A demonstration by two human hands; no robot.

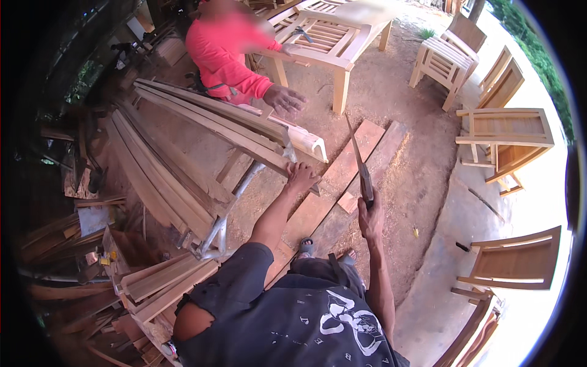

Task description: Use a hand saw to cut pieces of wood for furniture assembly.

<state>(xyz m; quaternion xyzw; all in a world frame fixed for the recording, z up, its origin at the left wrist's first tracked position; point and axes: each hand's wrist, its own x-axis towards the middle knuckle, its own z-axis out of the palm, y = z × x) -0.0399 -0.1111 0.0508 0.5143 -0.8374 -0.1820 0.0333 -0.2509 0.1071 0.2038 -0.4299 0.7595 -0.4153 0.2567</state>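
Observation:
My right hand [370, 217] is wrapped around the dark handle of a handsaw [361, 164]. Its long, narrow-looking blade, seen nearly edge-on, points up and away from me. On the near end of a long wooden board [244, 144] lies my left hand [301, 177], its fingers curled over the wood. That board rests with other long boards on a pale metal trestle [246, 178]. The saw blade is to the right of the board and apart from it.
Across the boards, a person in a red top [225, 64] stretches out an open hand [284, 100]. Loose planks [365, 139] lie on the dirt floor ahead of my feet. A slatted wooden table-like frame [341, 73] stands beyond. Wooden chairs [510, 125] line the right; stacked timber [165, 287] is at left.

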